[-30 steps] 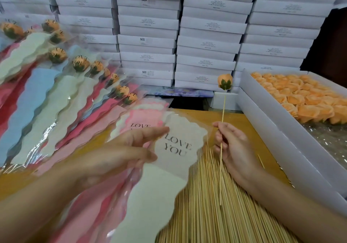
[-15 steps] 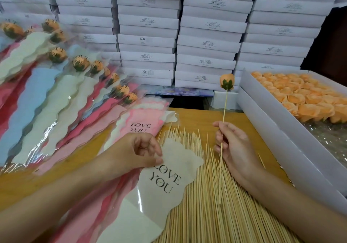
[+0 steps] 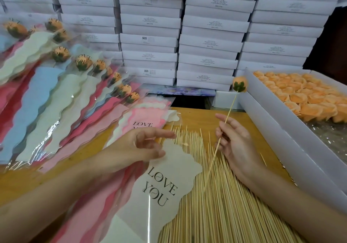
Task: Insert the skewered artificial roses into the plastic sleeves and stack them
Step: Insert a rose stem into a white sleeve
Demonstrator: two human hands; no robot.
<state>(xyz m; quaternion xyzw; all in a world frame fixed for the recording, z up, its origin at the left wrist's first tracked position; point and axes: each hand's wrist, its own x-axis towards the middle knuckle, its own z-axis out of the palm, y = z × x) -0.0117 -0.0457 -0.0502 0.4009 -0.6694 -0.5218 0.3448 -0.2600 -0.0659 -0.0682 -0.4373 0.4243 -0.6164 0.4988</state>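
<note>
Right hand (image 3: 236, 145): pinches the rose (image 3: 239, 84) by its stick, bloom up, tilted, over the tabletop's far right part.
Left hand (image 3: 142, 145): thumb on the cream sleeve (image 3: 165, 186) top edge, fingers loosely curled; hold cannot be told.
Sleeve: lies partly on loose sticks (image 3: 216, 214), near edge.
Filled sleeves (image 3: 56, 101): fanned along the left edge.

We see white boxes (image 3: 150, 41) stacked high at the back, a flower-printed piece (image 3: 180, 90) beneath them, and the wooden surface (image 3: 197, 115) in front.
</note>
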